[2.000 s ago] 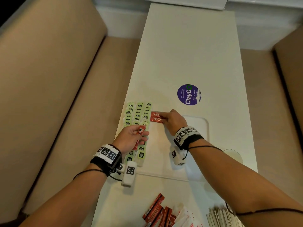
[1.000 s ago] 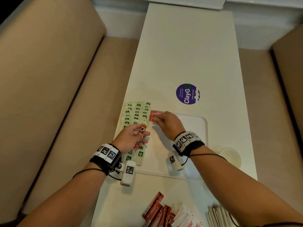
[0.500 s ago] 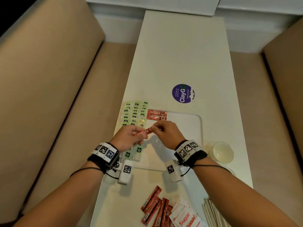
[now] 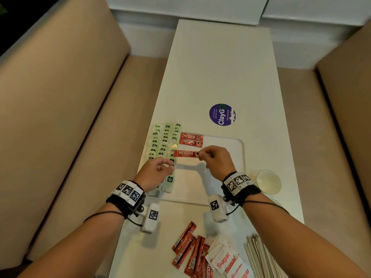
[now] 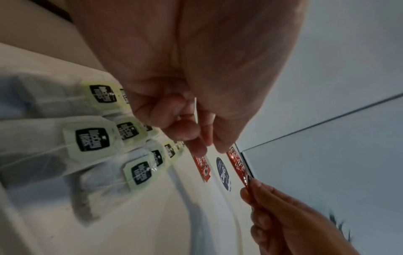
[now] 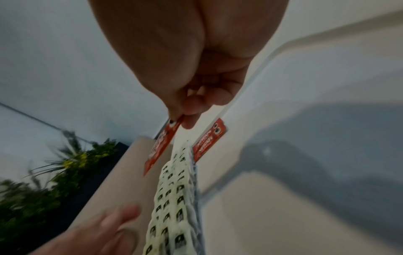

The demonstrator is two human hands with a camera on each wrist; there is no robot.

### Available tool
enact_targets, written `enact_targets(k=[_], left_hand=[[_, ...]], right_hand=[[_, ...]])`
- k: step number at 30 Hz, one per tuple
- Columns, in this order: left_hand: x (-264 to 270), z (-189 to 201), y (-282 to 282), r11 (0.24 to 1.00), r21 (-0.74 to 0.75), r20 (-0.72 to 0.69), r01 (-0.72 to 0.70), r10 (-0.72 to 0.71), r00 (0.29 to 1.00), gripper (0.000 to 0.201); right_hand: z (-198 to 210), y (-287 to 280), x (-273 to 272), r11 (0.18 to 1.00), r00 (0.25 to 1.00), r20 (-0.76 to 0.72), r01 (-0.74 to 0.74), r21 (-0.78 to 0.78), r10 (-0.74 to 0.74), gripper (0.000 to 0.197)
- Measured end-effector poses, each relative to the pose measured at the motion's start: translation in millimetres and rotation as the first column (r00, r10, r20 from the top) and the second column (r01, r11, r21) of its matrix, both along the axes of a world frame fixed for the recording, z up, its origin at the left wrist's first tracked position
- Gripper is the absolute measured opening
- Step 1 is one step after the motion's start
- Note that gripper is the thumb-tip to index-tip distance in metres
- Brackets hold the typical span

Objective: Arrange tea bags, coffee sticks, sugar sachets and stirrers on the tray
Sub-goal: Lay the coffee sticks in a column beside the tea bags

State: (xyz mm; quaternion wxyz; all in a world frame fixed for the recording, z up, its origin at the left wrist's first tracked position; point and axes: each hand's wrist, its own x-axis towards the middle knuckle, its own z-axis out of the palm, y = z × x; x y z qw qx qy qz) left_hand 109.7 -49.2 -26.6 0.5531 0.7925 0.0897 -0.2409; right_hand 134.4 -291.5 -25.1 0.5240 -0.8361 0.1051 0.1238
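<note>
Nearest on the table (image 4: 210, 67), loose coffee sticks (image 4: 188, 249), sugar sachets (image 4: 226, 261) and stirrers (image 4: 259, 255) lie off the tray (image 4: 240, 149). Over the tray, the left hand (image 4: 155, 173) hangs loosely curled, holding nothing, above the tea bags (image 4: 164, 141) lined along the left side. Right hand (image 4: 215, 159) pinches a held stick (image 4: 185, 153) by its end, level above the tray. Beyond, two placed sticks (image 4: 190, 139) lie side by side, then a sticker (image 4: 221, 114).

The stirrers (image 4: 259, 255) and sugar sachets (image 4: 228, 261) run off the head view's bottom edge; the left hand (image 4: 155, 173) perhaps hides some tea bags (image 4: 162, 141).
</note>
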Motion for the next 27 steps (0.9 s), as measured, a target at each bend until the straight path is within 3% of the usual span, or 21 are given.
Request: enact_targets(k=[6, 11, 27], left_hand=[[-19, -4, -2, 0.982, 0.054, 0.038, 0.182, -0.184, 0.982, 0.002], [-32, -14, 2, 0.941, 0.131, 0.066, 0.313, -0.323, 0.944, 0.003], [-43, -35, 12, 0.950, 0.100, 0.006, 0.296, -0.298, 0.955, 0.003]], right_hand=[[-25, -1, 22, 0.987, 0.990, -0.057, 0.121, -0.105, -0.127, 0.023], [-38, 3, 35, 0.971, 0.986, -0.122, 0.084, -0.223, -0.113, 0.023], [-56, 8, 60, 0.946, 0.978, -0.170, 0.059, -0.320, -0.118, 0.023]])
